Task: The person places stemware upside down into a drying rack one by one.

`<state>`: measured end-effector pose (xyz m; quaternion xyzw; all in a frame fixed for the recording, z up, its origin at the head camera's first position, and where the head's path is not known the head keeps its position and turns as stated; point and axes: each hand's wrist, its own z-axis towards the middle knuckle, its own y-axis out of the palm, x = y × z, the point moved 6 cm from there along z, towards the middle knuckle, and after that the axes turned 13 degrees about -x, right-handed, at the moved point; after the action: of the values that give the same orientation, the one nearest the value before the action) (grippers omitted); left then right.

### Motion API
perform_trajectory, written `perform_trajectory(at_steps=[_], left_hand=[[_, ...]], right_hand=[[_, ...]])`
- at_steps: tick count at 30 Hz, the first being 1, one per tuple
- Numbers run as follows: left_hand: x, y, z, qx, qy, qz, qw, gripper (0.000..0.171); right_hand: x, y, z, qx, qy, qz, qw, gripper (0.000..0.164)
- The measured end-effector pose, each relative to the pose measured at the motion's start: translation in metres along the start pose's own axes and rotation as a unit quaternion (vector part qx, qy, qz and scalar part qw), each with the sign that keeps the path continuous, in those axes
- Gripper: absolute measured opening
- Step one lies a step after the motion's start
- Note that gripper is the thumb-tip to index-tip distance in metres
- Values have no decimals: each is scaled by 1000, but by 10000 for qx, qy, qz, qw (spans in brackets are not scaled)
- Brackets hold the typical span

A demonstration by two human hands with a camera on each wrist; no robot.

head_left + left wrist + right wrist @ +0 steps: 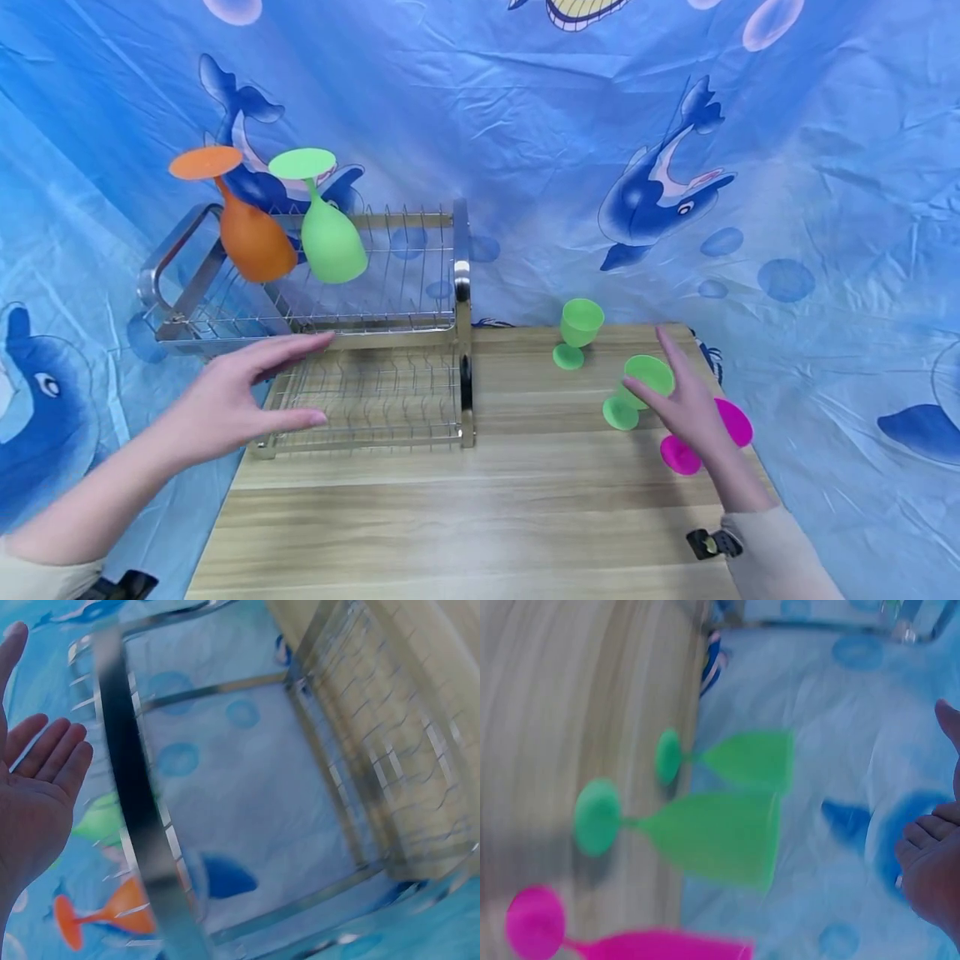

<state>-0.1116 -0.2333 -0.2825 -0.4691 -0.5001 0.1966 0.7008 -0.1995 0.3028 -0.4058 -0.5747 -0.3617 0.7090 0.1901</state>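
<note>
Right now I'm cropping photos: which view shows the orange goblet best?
The head view: the orange goblet shows whole and unobstructed. The left wrist view hides part behind the rack frame; the right wrist view lacks it.

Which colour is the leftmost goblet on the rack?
The goblet is orange; the head view shows it best.

You've got a broad lane along the front of the pale wood-grain bench [480, 517], between your left hand [232, 392] and right hand [690, 412]. Ahead left, the two-tier silver metal wire rack [390, 340] blocks you, its lower tier reachable from the front. Up top, the upturned orange goblet [257, 242] and upturned green goblet [333, 243] fill the left; there's room rightward. Bench gap next, then the upright rear green goblet [582, 327], upright nearer green goblet [651, 371] and magenta goblet [735, 422] crowd your right.
</note>
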Motion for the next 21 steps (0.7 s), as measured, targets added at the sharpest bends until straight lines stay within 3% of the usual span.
perform_trajectory(at_steps=[5,12,21], left_hand=[[-4,28,2,-172,29,-277,9995,80],[-15,54,1,-145,105,-483,9987,77],[-32,88,5,-180,189,-865,9959,74]], right_hand=[[28,-15,-26,375,244,-223,9988,102],[64,-25,-60,743,817,150,9938,106],[105,-25,-90,957,1921,705,9742,117]])
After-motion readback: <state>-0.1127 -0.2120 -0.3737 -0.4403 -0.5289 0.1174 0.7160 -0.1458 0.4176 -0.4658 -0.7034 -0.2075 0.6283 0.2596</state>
